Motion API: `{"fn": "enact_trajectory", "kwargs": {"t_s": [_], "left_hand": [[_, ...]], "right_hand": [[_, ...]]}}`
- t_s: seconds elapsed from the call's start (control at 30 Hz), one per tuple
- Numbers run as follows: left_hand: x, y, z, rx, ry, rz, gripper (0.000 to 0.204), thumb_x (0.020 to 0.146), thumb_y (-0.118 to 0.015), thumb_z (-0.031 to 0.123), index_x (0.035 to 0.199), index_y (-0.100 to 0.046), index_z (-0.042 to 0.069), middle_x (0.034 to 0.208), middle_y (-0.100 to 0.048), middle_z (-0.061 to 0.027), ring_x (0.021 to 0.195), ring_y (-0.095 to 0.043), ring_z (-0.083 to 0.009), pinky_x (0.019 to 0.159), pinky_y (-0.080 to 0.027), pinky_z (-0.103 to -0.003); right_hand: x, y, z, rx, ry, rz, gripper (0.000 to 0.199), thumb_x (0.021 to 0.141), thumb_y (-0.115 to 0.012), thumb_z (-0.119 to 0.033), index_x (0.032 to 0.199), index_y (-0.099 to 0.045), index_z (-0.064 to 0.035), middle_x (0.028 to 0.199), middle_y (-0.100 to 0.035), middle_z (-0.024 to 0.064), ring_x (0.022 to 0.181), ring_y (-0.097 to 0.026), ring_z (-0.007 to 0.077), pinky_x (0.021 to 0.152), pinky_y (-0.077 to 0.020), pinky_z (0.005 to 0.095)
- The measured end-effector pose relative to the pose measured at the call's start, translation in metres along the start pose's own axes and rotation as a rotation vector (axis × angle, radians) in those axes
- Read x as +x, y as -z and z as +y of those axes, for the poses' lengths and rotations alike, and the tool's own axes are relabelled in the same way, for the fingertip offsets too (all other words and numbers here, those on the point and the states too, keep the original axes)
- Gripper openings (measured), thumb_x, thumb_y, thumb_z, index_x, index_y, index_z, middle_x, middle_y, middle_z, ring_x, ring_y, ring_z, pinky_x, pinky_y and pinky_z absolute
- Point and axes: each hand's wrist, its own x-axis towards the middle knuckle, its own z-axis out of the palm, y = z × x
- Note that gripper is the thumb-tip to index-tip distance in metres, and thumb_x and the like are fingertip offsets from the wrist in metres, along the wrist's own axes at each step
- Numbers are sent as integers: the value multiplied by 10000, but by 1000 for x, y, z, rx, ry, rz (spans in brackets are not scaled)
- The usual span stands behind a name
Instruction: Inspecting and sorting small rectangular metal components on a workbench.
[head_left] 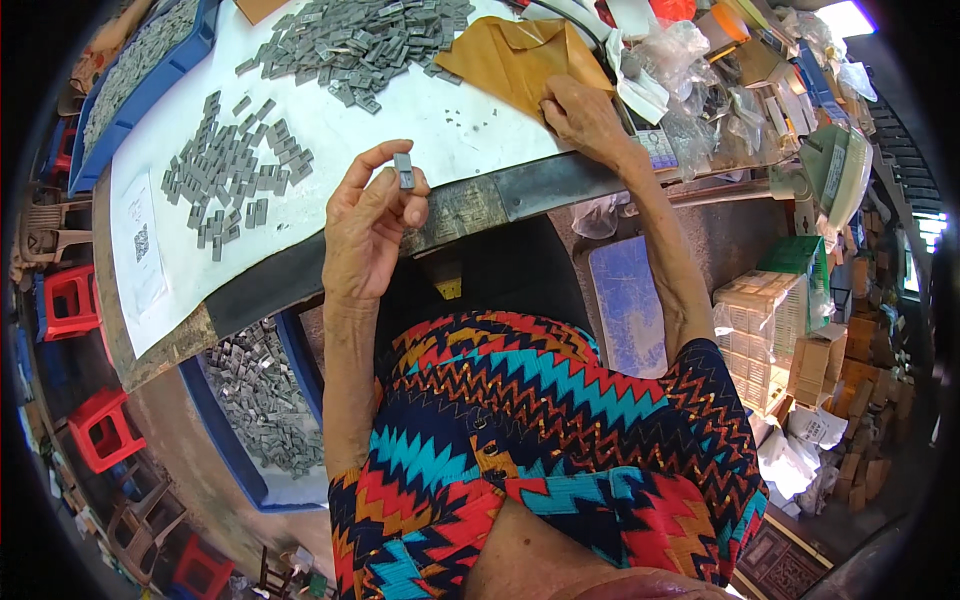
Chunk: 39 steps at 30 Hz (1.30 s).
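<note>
My left hand [368,225] is raised over the table's near edge. Its thumb and fingers pinch a small grey rectangular part [404,170]. To the right, my right hand [588,122] rests with curled fingers at the edge of a creased brown sheet [525,58]; whatever is between its fingertips is hidden. Many similar grey parts form a big heap [350,45] at the back of the white-covered table [400,120]. A looser, flatter group of them [238,165] lies left of my left hand. Tiny dark bits [470,115] are scattered by the brown sheet.
A blue bin [145,95] of grey parts stands at the table's left, and another blue tray [262,495] sits below the near edge. Plastic bags [672,60] and boxes crowd the right side. Red stools [103,428] and a cream crate [762,325] stand on the floor.
</note>
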Motion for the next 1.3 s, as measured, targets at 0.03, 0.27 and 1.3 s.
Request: {"fn": "enact_trajectory", "kwargs": {"t_s": [0.03, 0.27, 1.3], "left_hand": [[-1, -1, -1, 29, -9, 23, 312, 845, -552, 124, 1104, -479, -33, 790, -579, -112, 592, -495, -114, 557, -417, -212], [-1, -4, -4, 182, -38, 18, 308, 833, -578, 146, 1066, -475, -25, 799, -606, -134, 601, -537, -117, 573, -444, -210], [36, -16, -11, 558, -38, 6, 190, 855, -519, 111, 980, -577, -20, 767, -596, -63, 586, -517, -75, 537, -404, -189]], "right_hand": [[0, 0, 1, 1, 3, 0, 131, 781, -498, -144, 770, -494, -14, 748, -544, 178, 726, -547, 351, 633, -428, 415], [-1, -1, 5, 66, -112, 8, 183, 803, -467, -192, 789, -492, -12, 704, -549, 198, 677, -536, 367, 617, -418, 418], [11, 14, -84, 1026, -376, -282, 166, 812, -533, -190, 775, -561, -30, 653, -508, -24, 548, -427, 26, 464, -345, 161]]}}
